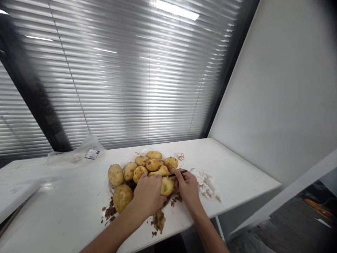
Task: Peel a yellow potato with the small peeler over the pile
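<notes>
My left hand (149,192) is closed around a peeled potato (167,186) with pale yellow flesh, just in front of a heap of potatoes. In my right hand (188,185) is a thin tool with a black handle (182,172), pinched between thumb and fingers. Its tip reaches toward the top of the held potato; the blade is too small to make out. Several brown-spotted potatoes (154,164) are piled on a clear plastic bag behind my hands. A large potato (122,198) lies left of my left wrist. Brown peelings (158,220) are scattered on the table below.
Crumpled white tissue (205,182) lies right of my right hand, with a smaller wad (180,156) behind. A clear plastic bag with a label (92,154) rests at the back left. The white table (71,203) meets a wall (279,88) and window blinds (126,80).
</notes>
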Demonstrator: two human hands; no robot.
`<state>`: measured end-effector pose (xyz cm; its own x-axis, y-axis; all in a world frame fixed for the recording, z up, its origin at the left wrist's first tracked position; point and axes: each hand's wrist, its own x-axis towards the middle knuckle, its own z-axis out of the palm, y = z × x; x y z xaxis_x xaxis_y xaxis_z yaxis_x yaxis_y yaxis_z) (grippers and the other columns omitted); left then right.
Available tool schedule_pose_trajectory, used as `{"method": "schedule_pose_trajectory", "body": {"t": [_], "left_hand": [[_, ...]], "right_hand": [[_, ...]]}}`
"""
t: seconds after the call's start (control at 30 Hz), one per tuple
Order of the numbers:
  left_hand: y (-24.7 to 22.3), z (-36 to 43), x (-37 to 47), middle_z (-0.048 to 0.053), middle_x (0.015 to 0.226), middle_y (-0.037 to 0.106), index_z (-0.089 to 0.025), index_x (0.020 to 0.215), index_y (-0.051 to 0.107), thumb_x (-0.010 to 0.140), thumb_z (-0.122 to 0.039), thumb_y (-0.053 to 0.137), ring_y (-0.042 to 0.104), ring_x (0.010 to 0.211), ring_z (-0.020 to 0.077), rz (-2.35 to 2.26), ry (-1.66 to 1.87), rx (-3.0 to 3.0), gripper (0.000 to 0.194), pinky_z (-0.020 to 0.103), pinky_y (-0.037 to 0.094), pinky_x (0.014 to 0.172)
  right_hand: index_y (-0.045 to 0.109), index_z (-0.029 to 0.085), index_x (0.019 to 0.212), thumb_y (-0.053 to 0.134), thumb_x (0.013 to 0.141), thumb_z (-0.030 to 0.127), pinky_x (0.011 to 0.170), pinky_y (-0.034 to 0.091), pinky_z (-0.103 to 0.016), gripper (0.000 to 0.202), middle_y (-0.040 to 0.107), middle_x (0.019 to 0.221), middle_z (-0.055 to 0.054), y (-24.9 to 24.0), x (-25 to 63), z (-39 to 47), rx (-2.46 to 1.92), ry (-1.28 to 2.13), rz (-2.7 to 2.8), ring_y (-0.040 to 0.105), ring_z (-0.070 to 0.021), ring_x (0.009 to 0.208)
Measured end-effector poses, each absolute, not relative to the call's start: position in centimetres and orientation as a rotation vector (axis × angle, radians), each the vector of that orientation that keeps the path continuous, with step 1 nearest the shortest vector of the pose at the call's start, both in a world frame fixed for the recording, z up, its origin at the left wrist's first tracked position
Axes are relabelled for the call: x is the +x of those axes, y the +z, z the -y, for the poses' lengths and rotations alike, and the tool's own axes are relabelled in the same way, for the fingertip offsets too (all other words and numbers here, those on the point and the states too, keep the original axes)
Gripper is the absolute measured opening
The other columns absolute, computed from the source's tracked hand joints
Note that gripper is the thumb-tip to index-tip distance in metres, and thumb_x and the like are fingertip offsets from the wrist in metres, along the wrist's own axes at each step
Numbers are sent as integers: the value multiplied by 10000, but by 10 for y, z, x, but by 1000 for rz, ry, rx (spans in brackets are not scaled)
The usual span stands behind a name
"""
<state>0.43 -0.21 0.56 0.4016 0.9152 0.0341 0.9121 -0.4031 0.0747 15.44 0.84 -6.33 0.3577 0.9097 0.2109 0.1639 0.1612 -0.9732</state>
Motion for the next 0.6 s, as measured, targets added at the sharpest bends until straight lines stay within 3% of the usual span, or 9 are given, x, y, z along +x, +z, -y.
{"method": "schedule_pose_trajectory", "body": {"t": [0.43,0.6], "left_hand": [[2,2,1,112,875,705,-142,886,646,702,-368,675,643,858,302,-1676,145,2600,293,392,446,835],[1,1,1,119,908,702,-140,902,648,692,-358,678,643,866,300,-1687,144,2597,304,387,439,840]], "right_hand": [[620,179,546,551,831,570,408,326,-248,489,552,447,-12,-59,158,-6,-1443,553,1152,468,-138,412],[618,178,548,548,828,599,391,325,-242,510,521,409,11,-59,160,-5,-1369,672,1189,432,-121,364]]}}
